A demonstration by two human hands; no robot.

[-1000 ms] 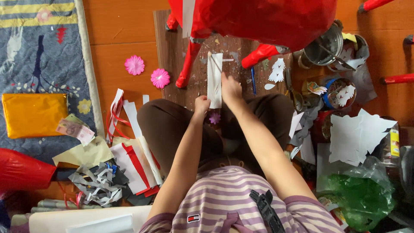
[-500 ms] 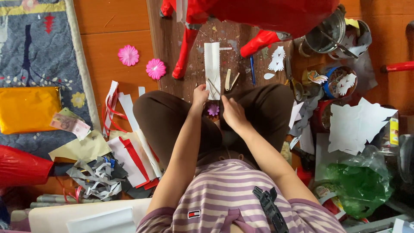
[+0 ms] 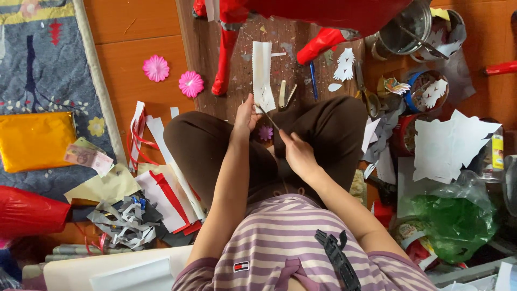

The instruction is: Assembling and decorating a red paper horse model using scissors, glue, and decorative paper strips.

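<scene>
Seated cross-legged on a wooden floor, we work over a low brown board [image 3: 237,59] scattered with paper scraps. Our left hand [image 3: 246,114] pinches the lower end of a long white paper strip [image 3: 262,73], fingers closed on its edge, while the strip lies flat on the board and runs away from us. Our right hand [image 3: 297,153] rests above our lap, fingers curled shut around a thin tool [image 3: 269,118] whose tip points at the strip's near end; whether it is a blade or scissors we cannot tell. A small purple paper flower [image 3: 265,132] sits on our dark trousers between the two hands. Two pink paper flowers [image 3: 173,76] lie on the floor to the left of the board, near a patterned rug [image 3: 37,70] with a yellow packet [image 3: 35,140] on it. Red and white paper offcuts [image 3: 161,188] pile up beside our left knee. To the right stand tins [image 3: 412,24] holding tools, white cut-out shapes [image 3: 449,145] and a green plastic bag [image 3: 458,221].
</scene>
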